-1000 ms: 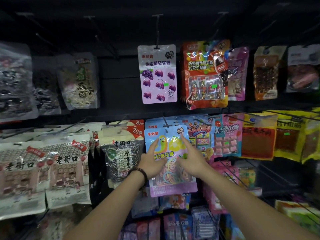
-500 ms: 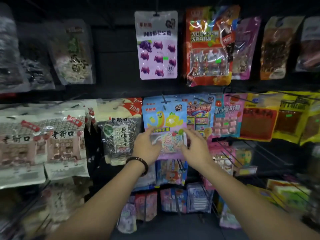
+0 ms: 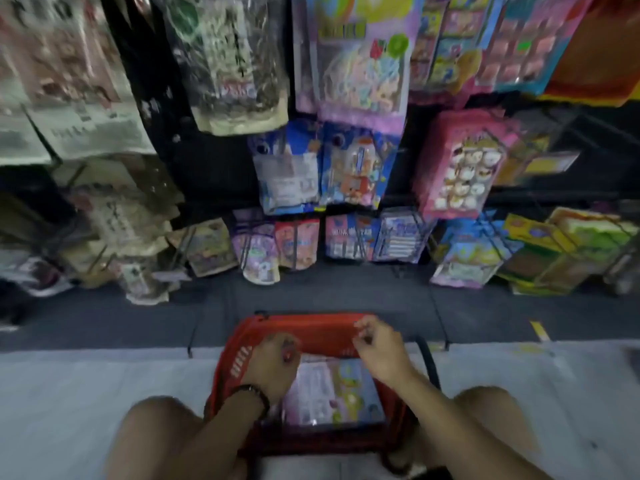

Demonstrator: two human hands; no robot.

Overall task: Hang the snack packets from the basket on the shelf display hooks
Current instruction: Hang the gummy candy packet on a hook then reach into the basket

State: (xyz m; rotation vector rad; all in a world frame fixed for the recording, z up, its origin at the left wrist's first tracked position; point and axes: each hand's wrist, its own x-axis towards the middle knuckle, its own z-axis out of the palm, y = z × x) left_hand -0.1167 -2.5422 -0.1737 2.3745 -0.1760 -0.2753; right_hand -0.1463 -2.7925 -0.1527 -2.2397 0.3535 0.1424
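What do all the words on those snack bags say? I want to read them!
None can be read; the picture is blurred by motion.
Sunflower seed bag: dark characters, smeared.
Pastel candy packet: a green band of characters, blurred.
Packet in the red basket: print too blurred.
Lower shelf packets: too small and blurred.

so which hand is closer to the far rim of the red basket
Right. The right hand is up at the far rim of the red basket, fingers almost on it. The left hand sits lower, inside the basket by its left wall.
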